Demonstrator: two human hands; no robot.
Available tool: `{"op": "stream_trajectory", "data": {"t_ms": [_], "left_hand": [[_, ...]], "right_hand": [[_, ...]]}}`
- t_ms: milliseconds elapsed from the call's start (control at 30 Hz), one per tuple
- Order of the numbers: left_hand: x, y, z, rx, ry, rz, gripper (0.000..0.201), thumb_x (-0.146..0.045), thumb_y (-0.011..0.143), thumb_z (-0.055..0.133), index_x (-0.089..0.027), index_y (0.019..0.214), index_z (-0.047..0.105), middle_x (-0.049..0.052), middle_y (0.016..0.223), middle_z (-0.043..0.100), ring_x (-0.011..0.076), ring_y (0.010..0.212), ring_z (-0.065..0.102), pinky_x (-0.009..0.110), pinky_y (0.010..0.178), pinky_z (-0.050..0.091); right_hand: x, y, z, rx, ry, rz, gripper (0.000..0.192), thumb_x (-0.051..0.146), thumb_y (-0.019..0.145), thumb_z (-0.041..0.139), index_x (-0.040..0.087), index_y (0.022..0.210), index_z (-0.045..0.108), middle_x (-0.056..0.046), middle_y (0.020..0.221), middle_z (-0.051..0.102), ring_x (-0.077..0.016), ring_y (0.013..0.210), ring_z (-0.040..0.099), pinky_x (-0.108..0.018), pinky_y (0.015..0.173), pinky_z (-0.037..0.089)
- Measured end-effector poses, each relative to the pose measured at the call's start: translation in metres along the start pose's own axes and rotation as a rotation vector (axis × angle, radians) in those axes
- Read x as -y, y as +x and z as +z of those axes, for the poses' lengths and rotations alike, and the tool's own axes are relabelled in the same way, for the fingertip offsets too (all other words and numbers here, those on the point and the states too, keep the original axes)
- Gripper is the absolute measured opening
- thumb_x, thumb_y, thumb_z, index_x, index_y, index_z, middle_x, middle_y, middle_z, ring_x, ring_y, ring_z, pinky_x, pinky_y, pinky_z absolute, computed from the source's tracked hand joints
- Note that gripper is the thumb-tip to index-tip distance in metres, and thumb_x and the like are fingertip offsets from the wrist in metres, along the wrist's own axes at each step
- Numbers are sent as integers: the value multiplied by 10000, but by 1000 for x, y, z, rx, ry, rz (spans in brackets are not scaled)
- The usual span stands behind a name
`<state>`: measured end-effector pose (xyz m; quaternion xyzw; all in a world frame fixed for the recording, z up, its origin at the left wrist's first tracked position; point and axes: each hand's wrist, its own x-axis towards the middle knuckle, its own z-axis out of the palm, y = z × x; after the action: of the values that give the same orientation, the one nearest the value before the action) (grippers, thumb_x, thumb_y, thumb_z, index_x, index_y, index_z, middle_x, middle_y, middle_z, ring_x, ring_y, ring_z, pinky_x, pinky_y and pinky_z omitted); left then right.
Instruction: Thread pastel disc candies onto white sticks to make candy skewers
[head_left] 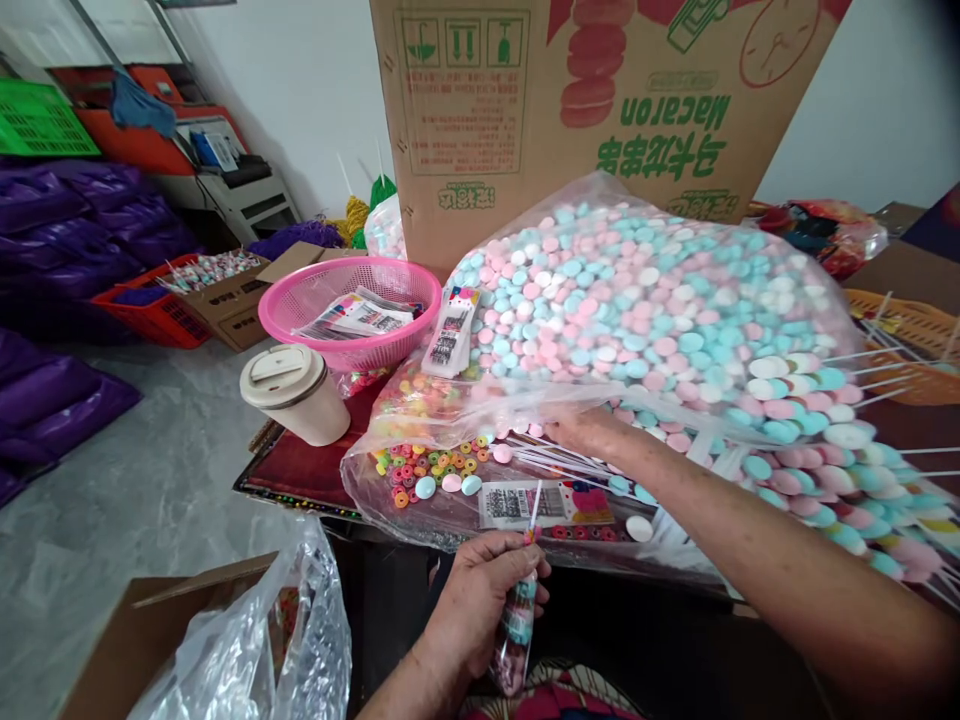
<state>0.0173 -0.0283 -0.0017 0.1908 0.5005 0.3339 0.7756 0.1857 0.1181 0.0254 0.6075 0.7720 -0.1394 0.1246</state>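
My left hand (487,590) is closed around a candy skewer in a clear wrapper (517,630), its white stick pointing up. My right hand (581,432) reaches to the mouth of a big clear plastic bag (600,385) full of pink, blue and white candy discs (570,290); film and candies hide its fingers. Close below it lie loose white sticks (562,463). Between the hands a printed wrapper (544,503) rests on the plastic. Small coloured candy rings (442,463) lie to the left of it, with several discs nearby.
A pink basket (349,345) of wrappers and a lidded cup (300,395) stand at the left. More wrappers (452,330) lean on the bag. Finished-looking skewers (810,410) are piled at the right. Behind rises a tall carton (480,130); a plastic-lined box (187,640) sits lower left.
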Motion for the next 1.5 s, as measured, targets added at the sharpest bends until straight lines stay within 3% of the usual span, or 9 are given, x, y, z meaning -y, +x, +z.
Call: {"op": "stream_trajectory", "data": {"t_ms": [233,433,767,1033,1167,1267,1400,1500], "left_hand": [[-2,0,2,-3,32,1,244,-316,579,733,-119,653,608,24,637,631,97,494,548,213,482,408],[-1,1,-2,-15,15,3,246,-312,577,733,-122,667,607,24,638,633,100,493,551,217,482,410],[0,3,0,-18,13,-6,225,-293,574,719,-123,658,599,21,619,629,99,481,545,213,471,403],[2,-2,0,-11,-6,4,252,-311,557,738,-120,638,596,21,615,623,97,473,540,209,459,399],[-1,-4,-2,-40,-49,53,248,-304,559,747,-112,645,615,33,647,631,100,501,548,213,478,415],[-10,-2,-1,-78,-78,124,260,-317,567,758,-115,666,629,34,663,635,103,515,552,217,493,425],[-21,8,7,-92,-85,179,298,-354,539,783,-128,650,622,8,629,615,104,503,540,214,486,408],[-21,15,16,-43,-64,223,244,-324,567,767,-136,669,650,-9,588,602,105,534,535,212,536,415]], "right_hand": [[29,3,9,157,-32,104,307,334,892,536,167,1150,547,-79,1146,567,-192,963,580,-393,806,504],[18,2,0,240,-14,39,309,344,890,538,159,1137,556,-70,1137,573,-199,954,583,-388,796,507],[25,11,13,197,-50,55,317,334,890,541,166,1158,543,-83,1161,561,-200,984,574,-404,823,496],[19,14,7,142,134,47,290,349,891,535,161,1109,565,-68,1103,583,-184,926,586,-380,785,505],[-4,-7,0,35,334,-18,225,348,893,474,156,853,584,12,786,596,-131,720,562,-253,634,454],[-11,-40,-4,-85,461,-54,242,338,908,363,177,809,514,12,740,574,-119,681,522,-226,593,401],[12,-93,12,-171,884,-267,189,301,923,318,204,818,441,9,706,551,-113,607,502,-227,559,411],[42,-115,38,-303,1037,-329,189,289,909,381,205,810,519,14,664,522,-118,601,491,-235,575,427]]}}
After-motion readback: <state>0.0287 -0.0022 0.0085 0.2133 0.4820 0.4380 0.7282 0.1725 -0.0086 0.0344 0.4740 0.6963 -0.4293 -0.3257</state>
